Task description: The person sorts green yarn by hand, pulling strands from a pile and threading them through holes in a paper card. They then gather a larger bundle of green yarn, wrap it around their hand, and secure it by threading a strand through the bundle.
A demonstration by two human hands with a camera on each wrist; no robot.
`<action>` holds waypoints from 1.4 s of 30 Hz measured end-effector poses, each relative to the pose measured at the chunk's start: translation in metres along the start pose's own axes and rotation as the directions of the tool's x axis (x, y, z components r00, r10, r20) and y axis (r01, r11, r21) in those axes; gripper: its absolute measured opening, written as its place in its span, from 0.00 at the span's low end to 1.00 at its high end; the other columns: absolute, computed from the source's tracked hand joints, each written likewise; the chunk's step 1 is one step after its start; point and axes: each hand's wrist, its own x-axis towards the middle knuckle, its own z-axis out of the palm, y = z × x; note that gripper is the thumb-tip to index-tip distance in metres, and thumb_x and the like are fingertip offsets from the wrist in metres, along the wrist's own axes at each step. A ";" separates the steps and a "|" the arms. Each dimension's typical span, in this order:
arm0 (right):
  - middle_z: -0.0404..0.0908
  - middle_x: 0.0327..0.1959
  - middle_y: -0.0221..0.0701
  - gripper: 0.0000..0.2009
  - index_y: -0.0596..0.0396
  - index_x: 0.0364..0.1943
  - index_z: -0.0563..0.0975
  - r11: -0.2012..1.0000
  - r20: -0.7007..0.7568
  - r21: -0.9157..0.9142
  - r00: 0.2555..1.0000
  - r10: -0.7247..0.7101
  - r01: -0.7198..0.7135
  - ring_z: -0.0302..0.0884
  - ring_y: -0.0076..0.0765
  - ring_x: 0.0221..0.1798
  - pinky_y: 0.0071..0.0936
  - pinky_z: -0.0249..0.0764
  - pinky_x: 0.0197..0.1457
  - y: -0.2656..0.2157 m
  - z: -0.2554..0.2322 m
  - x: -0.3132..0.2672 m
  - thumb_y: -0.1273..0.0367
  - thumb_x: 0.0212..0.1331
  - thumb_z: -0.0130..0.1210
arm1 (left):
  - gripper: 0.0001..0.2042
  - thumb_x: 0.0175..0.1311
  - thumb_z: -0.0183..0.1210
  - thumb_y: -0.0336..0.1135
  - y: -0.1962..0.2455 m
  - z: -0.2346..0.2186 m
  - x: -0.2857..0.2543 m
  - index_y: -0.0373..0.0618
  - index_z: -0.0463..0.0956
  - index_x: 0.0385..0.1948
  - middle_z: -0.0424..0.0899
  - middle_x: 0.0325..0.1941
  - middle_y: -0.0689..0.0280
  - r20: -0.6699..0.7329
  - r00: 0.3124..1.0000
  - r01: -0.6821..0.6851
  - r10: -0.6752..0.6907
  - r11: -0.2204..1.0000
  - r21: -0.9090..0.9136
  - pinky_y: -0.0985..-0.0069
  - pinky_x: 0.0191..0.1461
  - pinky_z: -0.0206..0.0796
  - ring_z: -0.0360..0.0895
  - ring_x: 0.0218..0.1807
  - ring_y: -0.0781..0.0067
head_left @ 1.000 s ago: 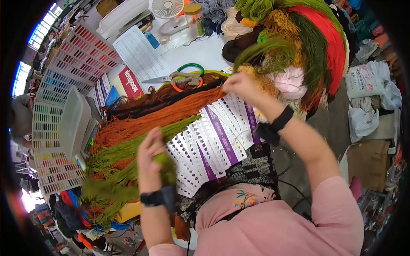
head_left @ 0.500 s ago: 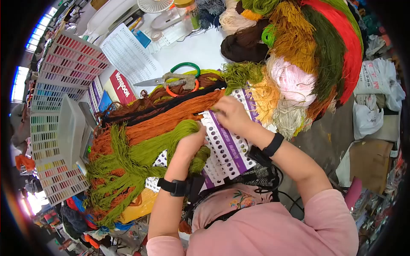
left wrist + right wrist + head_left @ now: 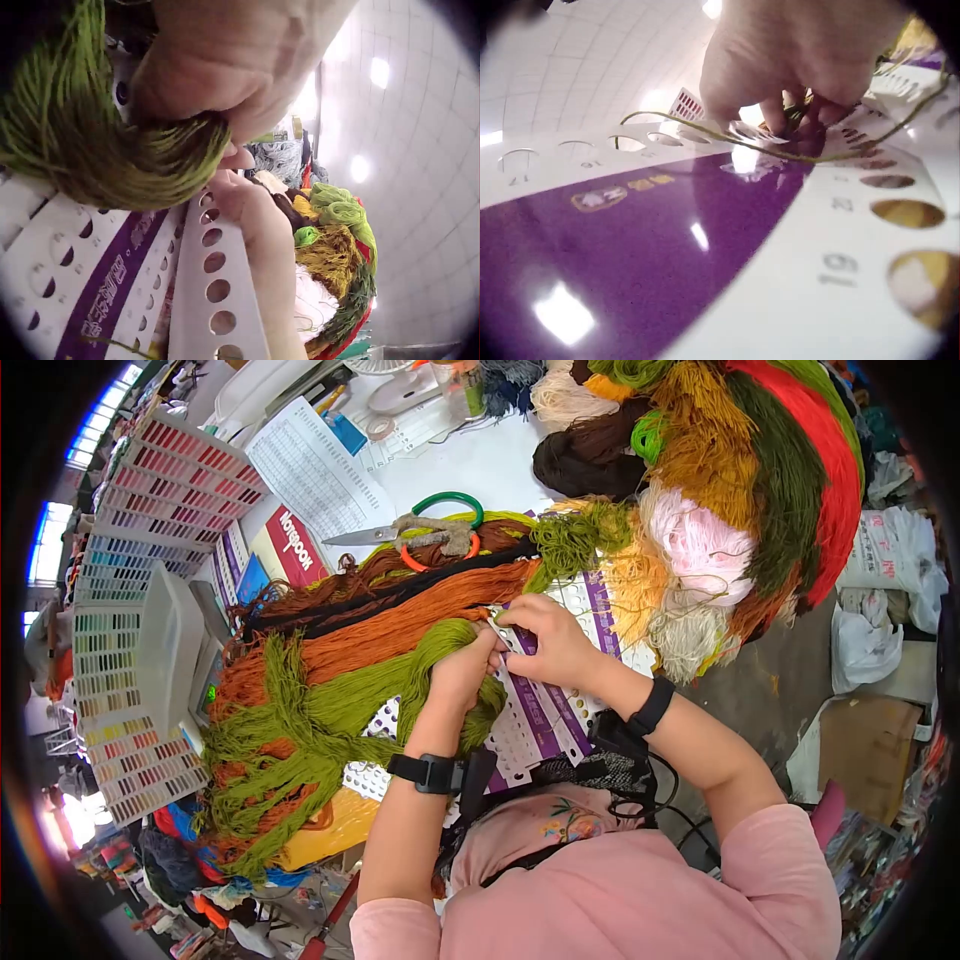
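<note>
My left hand [image 3: 465,675] grips one end of an olive-green yarn hank [image 3: 350,695], which loops over it and trails left across the orange yarn [image 3: 400,615]. Close beside it, my right hand [image 3: 550,640] bends its fingers around the end of a white-and-purple card [image 3: 530,705] punched with numbered holes. The left wrist view has the fingertips of both hands meeting at the top of a perforated card strip [image 3: 217,289]. A loose green strand [image 3: 780,154] runs across the card below my right hand in the right wrist view; those fingertips are partly hidden.
Scissors [image 3: 410,535] with green and orange handles lie on brown yarn behind the hands. A heap of coloured hanks, including pink yarn [image 3: 695,545], stands at the right. On the left are a colour-sample board [image 3: 115,650], a white tray [image 3: 170,650] and a red notebook [image 3: 290,550].
My left hand has moved right and up with the green hank, now laid over the orange yarn. My right hand has come down from near the yarn heap to the card, and the hands have met.
</note>
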 end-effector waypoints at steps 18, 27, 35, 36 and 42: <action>0.67 0.26 0.39 0.12 0.58 0.35 0.65 0.978 -0.076 -0.199 0.994 -0.073 0.057 0.68 0.48 0.26 0.40 0.64 0.29 0.015 0.013 0.000 0.77 0.42 0.43 | 0.12 0.59 0.42 0.28 0.035 -0.041 -0.050 0.41 0.64 0.44 0.70 0.22 0.69 0.386 0.918 0.182 0.092 0.767 -0.615 0.93 0.15 0.51 0.55 0.13 0.93; 0.67 0.19 0.24 0.15 0.58 0.40 0.66 0.538 0.561 0.598 0.790 0.249 -0.594 0.62 0.16 0.17 0.12 0.56 0.19 -0.003 -0.037 0.023 0.76 0.44 0.49 | 0.17 0.50 0.51 0.26 0.010 0.002 -0.002 0.40 0.66 0.45 0.74 0.20 0.67 0.144 0.971 0.158 -0.193 0.962 0.225 0.89 0.16 0.52 0.61 0.13 0.86; 0.69 0.18 0.22 0.16 0.58 0.41 0.68 0.556 0.449 0.709 0.886 0.119 -0.434 0.58 0.12 0.14 0.09 0.54 0.16 -0.062 -0.158 0.094 0.74 0.43 0.52 | 0.11 0.54 0.42 0.30 0.021 -0.011 -0.006 0.31 0.70 0.29 0.78 0.32 0.54 0.265 0.937 0.216 -0.228 0.974 0.074 0.83 0.22 0.61 0.70 0.21 0.76; 0.67 0.18 0.21 0.16 0.57 0.40 0.69 0.637 0.348 0.688 0.928 0.131 -0.347 0.55 0.11 0.13 0.08 0.51 0.15 -0.068 -0.168 0.103 0.73 0.43 0.52 | 0.11 0.54 0.41 0.30 0.021 -0.012 -0.005 0.30 0.70 0.29 0.77 0.33 0.53 0.280 0.926 0.256 -0.254 0.966 0.029 0.83 0.23 0.62 0.71 0.21 0.75; 0.72 0.18 0.28 0.07 0.57 0.31 0.70 0.754 0.413 0.480 0.874 0.257 -0.449 0.65 0.17 0.14 0.12 0.61 0.16 -0.083 -0.212 0.125 0.77 0.45 0.51 | 0.14 0.54 0.39 0.28 0.023 -0.014 -0.006 0.30 0.64 0.40 0.76 0.35 0.51 0.302 0.927 0.223 -0.222 0.974 0.032 0.83 0.23 0.63 0.72 0.22 0.73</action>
